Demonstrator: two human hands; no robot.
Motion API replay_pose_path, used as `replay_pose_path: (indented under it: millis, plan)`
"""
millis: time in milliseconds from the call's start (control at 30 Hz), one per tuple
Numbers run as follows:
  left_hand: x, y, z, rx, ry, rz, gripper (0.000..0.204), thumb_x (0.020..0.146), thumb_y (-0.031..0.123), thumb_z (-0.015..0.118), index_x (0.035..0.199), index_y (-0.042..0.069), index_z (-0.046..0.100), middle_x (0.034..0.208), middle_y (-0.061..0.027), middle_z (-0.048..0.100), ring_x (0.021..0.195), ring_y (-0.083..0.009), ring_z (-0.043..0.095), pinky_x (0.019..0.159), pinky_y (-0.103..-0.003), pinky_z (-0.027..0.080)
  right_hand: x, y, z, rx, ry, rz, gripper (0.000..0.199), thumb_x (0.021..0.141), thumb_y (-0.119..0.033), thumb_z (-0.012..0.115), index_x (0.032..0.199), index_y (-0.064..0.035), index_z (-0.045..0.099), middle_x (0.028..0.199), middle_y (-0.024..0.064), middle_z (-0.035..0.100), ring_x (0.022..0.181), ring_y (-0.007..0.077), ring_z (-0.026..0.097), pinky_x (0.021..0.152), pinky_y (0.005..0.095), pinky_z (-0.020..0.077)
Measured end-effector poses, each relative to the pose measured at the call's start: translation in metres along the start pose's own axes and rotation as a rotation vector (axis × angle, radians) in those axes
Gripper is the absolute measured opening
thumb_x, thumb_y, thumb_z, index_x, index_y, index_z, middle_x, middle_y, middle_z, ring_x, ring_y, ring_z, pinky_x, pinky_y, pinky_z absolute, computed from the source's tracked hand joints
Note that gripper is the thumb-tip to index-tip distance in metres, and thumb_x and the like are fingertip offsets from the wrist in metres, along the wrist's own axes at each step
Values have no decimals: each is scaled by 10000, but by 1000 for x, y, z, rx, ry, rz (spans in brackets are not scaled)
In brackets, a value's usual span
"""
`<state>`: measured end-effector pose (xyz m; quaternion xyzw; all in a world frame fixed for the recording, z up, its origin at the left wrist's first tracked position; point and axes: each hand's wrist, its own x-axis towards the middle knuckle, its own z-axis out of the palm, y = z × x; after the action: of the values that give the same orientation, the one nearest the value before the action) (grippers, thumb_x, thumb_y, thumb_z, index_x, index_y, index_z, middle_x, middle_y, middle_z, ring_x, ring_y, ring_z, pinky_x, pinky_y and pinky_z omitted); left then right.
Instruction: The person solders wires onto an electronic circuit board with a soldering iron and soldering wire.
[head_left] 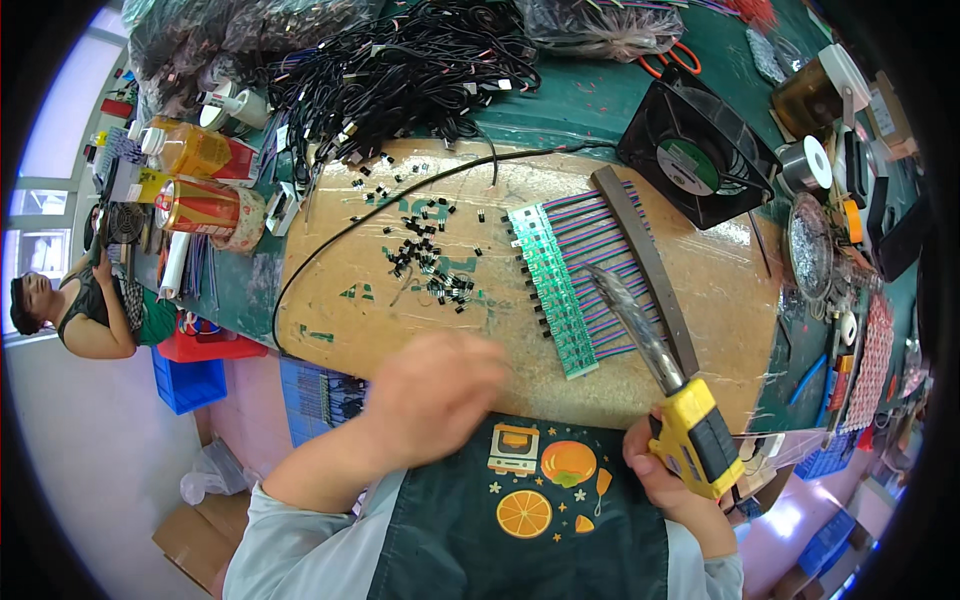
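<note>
My right hand (660,465) is closed around the yellow and black handle of a soldering iron (690,435). Its metal barrel slants up and left, with the tip close to the right edge of a green circuit board panel (555,290). Multicoloured wires (600,260) run from that panel under a long dark bar (645,265). Small black connectors line the panel's left edge. Blurred by motion, my left hand (435,390) is over the board's front edge, fingers curled; anything in them is hidden. Loose small black connectors (425,250) lie scattered beyond it.
A worn wooden board (340,270) covers the green table's front. Behind it lies a heap of black cables (400,80). A black fan (695,150) stands at the back right, near a solder spool (805,165). Left are a red can (195,207) and bottles. Another person (95,310) is far left.
</note>
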<state>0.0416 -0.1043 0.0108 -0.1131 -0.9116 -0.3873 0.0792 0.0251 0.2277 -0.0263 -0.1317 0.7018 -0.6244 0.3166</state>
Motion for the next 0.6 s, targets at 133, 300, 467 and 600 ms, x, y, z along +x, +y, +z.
replay_pose_path:
  millis: [133,300,467,600]
  plan:
    - [5,20,35,-377,-41,250,230,803,48,728,1032,43,706,1058,-110,711,930,-266,694,783,-343,546,35,-33,28,6,21,135,180,830,-105,774,984,-58,694,868,43,699,736,160,680,691,308,562]
    - [11,31,42,-375,-29,326,257,825,42,693,1080,18,695,1067,-115,700,922,-269,692,787,-347,549,37,-27,31,94,-23,152,157,901,-62,700,1047,-40,644,859,45,655,784,162,637,703,303,522]
    - [10,30,46,-336,-22,255,242,792,37,714,1033,26,692,1042,-104,686,913,-272,679,768,-358,544,38,-24,31,169,-47,82,113,932,-38,651,1040,-46,616,846,26,596,778,152,584,683,299,481]
    - [12,28,47,-350,-48,210,240,779,28,725,1016,39,687,1034,-98,674,895,-277,670,752,-370,538,36,-25,30,39,12,84,131,906,-36,682,1032,-41,645,860,42,638,766,156,619,678,302,511]
